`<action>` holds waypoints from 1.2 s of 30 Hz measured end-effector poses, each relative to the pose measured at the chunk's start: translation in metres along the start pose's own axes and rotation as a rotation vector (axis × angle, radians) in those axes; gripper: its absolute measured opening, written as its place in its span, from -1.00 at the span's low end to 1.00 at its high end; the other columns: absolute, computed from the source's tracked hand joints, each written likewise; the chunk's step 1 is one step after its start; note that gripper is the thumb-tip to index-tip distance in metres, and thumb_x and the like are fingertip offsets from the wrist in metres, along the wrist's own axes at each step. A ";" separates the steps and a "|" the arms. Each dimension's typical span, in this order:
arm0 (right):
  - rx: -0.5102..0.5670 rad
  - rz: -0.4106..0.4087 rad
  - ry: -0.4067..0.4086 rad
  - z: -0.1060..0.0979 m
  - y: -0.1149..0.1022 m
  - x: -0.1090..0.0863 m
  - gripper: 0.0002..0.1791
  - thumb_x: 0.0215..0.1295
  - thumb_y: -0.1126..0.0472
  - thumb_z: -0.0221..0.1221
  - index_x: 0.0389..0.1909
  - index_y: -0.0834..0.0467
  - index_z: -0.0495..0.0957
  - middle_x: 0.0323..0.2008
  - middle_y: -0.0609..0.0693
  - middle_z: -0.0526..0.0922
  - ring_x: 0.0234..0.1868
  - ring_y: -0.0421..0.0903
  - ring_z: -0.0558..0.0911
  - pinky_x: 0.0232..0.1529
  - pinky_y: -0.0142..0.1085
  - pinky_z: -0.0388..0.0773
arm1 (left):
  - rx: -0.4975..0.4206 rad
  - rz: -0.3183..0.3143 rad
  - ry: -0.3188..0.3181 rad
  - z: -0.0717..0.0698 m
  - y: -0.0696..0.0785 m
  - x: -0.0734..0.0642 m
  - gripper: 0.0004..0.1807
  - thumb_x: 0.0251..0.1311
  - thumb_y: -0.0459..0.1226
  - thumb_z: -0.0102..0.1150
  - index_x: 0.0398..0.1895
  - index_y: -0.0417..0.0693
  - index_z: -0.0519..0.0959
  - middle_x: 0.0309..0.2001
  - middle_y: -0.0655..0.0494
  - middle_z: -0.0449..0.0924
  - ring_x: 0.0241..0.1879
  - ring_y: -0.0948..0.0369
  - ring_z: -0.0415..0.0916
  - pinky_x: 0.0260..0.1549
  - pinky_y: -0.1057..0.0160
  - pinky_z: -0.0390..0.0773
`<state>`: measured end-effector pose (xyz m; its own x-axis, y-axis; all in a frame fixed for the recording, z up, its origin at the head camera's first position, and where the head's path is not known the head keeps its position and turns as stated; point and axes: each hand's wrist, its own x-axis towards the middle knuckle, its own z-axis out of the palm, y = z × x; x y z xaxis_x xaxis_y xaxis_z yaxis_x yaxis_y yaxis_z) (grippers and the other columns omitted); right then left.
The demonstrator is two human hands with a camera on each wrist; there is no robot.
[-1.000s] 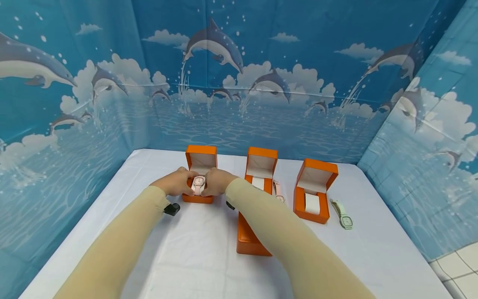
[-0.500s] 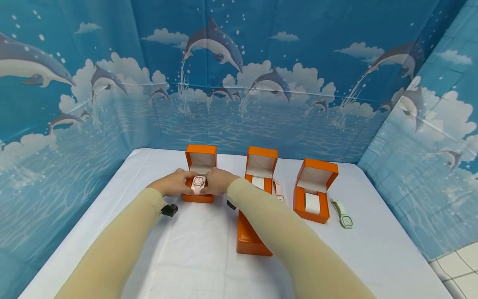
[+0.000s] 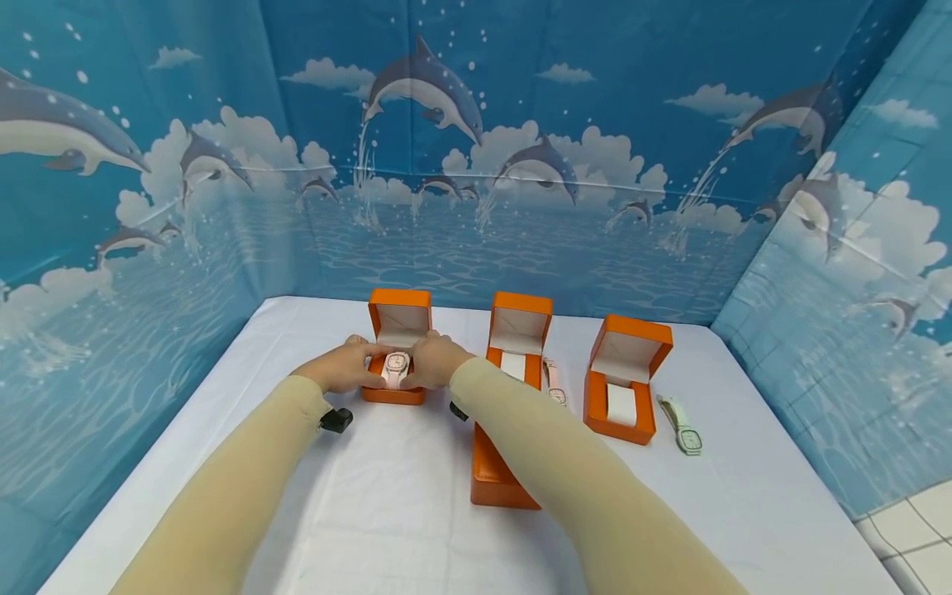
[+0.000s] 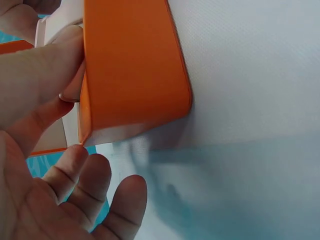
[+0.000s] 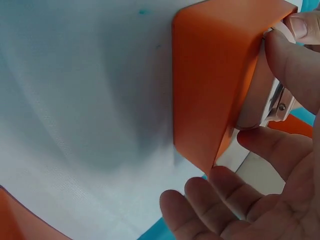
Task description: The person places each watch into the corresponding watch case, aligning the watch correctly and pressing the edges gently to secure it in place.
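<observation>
A pink wristwatch (image 3: 397,362), wrapped round a white cushion (image 5: 254,97), sits in an orange watch box (image 3: 394,397) whose lid stands raised behind it. My left hand (image 3: 344,365) pinches the cushion's left side between thumb and index finger, its other fingers spread beside the box wall. From the opposite side my right hand (image 3: 437,362) pinches in the same way, thumb (image 5: 295,65) near the front and index finger behind. In the right wrist view the cushion's lower part is hidden inside the box, and the metal watch case shows past the right fingers.
A middle orange box (image 3: 523,310) and a right one (image 3: 621,434) stand with lids up, each holding a white cushion. Another pink watch (image 3: 554,380) and a green watch (image 3: 680,426) lie beside them. An orange box (image 3: 502,487) lies partly under my right forearm. A dolphin-print curtain (image 3: 476,240) backs the table.
</observation>
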<state>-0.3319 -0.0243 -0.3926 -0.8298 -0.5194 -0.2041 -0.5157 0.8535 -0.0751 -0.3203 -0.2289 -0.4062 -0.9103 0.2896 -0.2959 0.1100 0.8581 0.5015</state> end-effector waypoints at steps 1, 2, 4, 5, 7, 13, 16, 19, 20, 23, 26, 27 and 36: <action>0.001 0.008 -0.001 0.000 -0.001 -0.001 -0.34 0.36 -0.34 0.30 0.30 -0.01 0.66 -0.08 -0.07 0.75 0.08 -0.04 0.53 0.26 -0.14 0.59 | -0.004 -0.005 0.002 0.000 0.000 0.000 -0.20 0.35 0.01 0.38 0.62 0.18 0.32 0.33 -0.19 0.24 0.26 -0.10 0.39 0.34 -0.16 0.46; 0.002 0.014 -0.002 -0.001 -0.001 -0.001 -0.34 0.35 -0.34 0.29 0.30 -0.02 0.66 -0.08 -0.07 0.76 0.10 -0.04 0.53 0.29 -0.12 0.57 | -0.003 -0.007 0.004 0.000 0.000 0.000 -0.21 0.36 0.01 0.38 0.62 0.20 0.33 0.32 -0.19 0.24 0.25 -0.10 0.39 0.32 -0.15 0.47; 0.013 0.025 -0.008 -0.002 -0.002 -0.003 -0.34 0.36 -0.34 0.29 0.32 -0.04 0.64 -0.06 -0.06 0.76 0.13 -0.02 0.53 0.32 -0.10 0.55 | 0.006 -0.011 0.007 0.001 0.000 0.000 -0.22 0.36 0.01 0.38 0.61 0.22 0.34 0.34 -0.20 0.24 0.26 -0.10 0.39 0.32 -0.15 0.46; 0.024 0.032 -0.016 -0.002 -0.003 -0.004 -0.34 0.36 -0.34 0.29 0.33 -0.05 0.64 -0.03 -0.05 0.76 0.13 -0.02 0.55 0.32 -0.10 0.55 | 0.010 -0.013 0.007 0.001 0.000 0.000 -0.21 0.35 0.01 0.38 0.61 0.23 0.34 0.35 -0.22 0.24 0.26 -0.10 0.40 0.33 -0.16 0.46; 0.043 0.031 -0.030 -0.002 -0.003 -0.004 -0.32 0.36 -0.32 0.30 0.40 -0.09 0.58 0.02 -0.03 0.75 0.12 -0.04 0.58 0.33 -0.12 0.55 | 0.016 -0.024 0.007 0.001 0.000 0.000 -0.21 0.35 0.02 0.38 0.61 0.24 0.33 0.40 -0.25 0.23 0.30 -0.12 0.39 0.36 -0.18 0.43; 0.120 0.047 -0.074 -0.003 -0.002 -0.005 -0.25 0.37 -0.25 0.33 0.54 -0.18 0.42 0.10 0.01 0.73 -0.02 -0.09 0.66 0.23 -0.19 0.62 | -0.003 -0.038 0.006 0.004 0.003 -0.001 -0.20 0.33 0.02 0.39 0.61 0.23 0.34 0.47 -0.34 0.20 0.38 -0.16 0.34 0.41 -0.23 0.38; 0.134 0.069 -0.081 -0.004 -0.004 -0.005 -0.32 0.36 -0.25 0.33 0.44 -0.09 0.54 0.12 -0.01 0.72 -0.06 -0.11 0.63 0.21 -0.20 0.61 | 0.001 -0.038 0.002 0.005 0.003 -0.001 -0.19 0.32 0.02 0.40 0.61 0.23 0.34 0.45 -0.35 0.23 0.36 -0.16 0.36 0.40 -0.22 0.38; 0.142 0.082 -0.089 -0.004 -0.006 -0.005 -0.36 0.36 -0.25 0.33 0.34 -0.02 0.62 0.13 -0.02 0.72 -0.09 -0.11 0.61 0.16 -0.22 0.62 | 0.014 -0.032 -0.001 0.006 0.002 0.000 -0.19 0.32 0.02 0.39 0.61 0.23 0.34 0.47 -0.36 0.22 0.36 -0.16 0.36 0.40 -0.21 0.39; 0.136 0.080 -0.091 -0.004 -0.006 -0.005 -0.38 0.37 -0.26 0.32 0.31 0.00 0.65 0.12 -0.02 0.72 -0.10 -0.11 0.60 0.13 -0.23 0.61 | 0.014 -0.028 -0.001 0.006 0.002 0.000 -0.20 0.33 0.01 0.39 0.61 0.23 0.34 0.49 -0.35 0.22 0.38 -0.16 0.35 0.41 -0.20 0.38; 0.123 0.081 -0.097 -0.005 -0.007 -0.005 -0.41 0.38 -0.28 0.29 0.26 0.00 0.68 0.09 -0.03 0.72 -0.13 -0.11 0.58 0.04 -0.26 0.59 | 0.012 -0.011 -0.005 0.005 0.002 0.001 -0.20 0.34 -0.02 0.38 0.62 0.19 0.33 0.52 -0.36 0.21 0.43 -0.16 0.29 0.42 -0.19 0.38; 0.135 0.092 -0.105 -0.005 -0.008 -0.005 -0.44 0.38 -0.28 0.29 0.21 0.00 0.70 0.06 -0.04 0.73 -0.14 -0.10 0.57 -0.02 -0.27 0.57 | 0.006 -0.008 -0.008 0.004 0.002 0.000 -0.21 0.35 -0.04 0.38 0.62 0.18 0.33 0.54 -0.36 0.20 0.46 -0.16 0.26 0.42 -0.19 0.38; 0.141 0.095 -0.105 -0.005 -0.008 -0.005 -0.44 0.38 -0.27 0.29 0.22 0.00 0.70 0.06 -0.05 0.72 -0.14 -0.10 0.57 -0.03 -0.27 0.57 | 0.009 -0.009 -0.008 0.004 0.002 0.000 -0.21 0.35 -0.04 0.38 0.62 0.18 0.33 0.54 -0.35 0.20 0.45 -0.16 0.26 0.41 -0.19 0.38; 0.137 0.084 -0.119 -0.007 -0.009 -0.006 -0.42 0.41 -0.23 0.28 0.35 -0.07 0.61 0.11 -0.05 0.73 -0.07 -0.10 0.58 0.08 -0.24 0.59 | 0.035 -0.006 -0.009 0.002 0.007 -0.003 -0.22 0.37 -0.08 0.35 0.62 0.15 0.32 0.55 -0.32 0.22 0.51 -0.18 0.21 0.42 -0.19 0.39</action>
<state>-0.3239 -0.0291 -0.3843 -0.8335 -0.4443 -0.3285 -0.4049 0.8957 -0.1839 -0.3161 -0.2230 -0.4038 -0.9075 0.2881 -0.3056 0.1189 0.8741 0.4710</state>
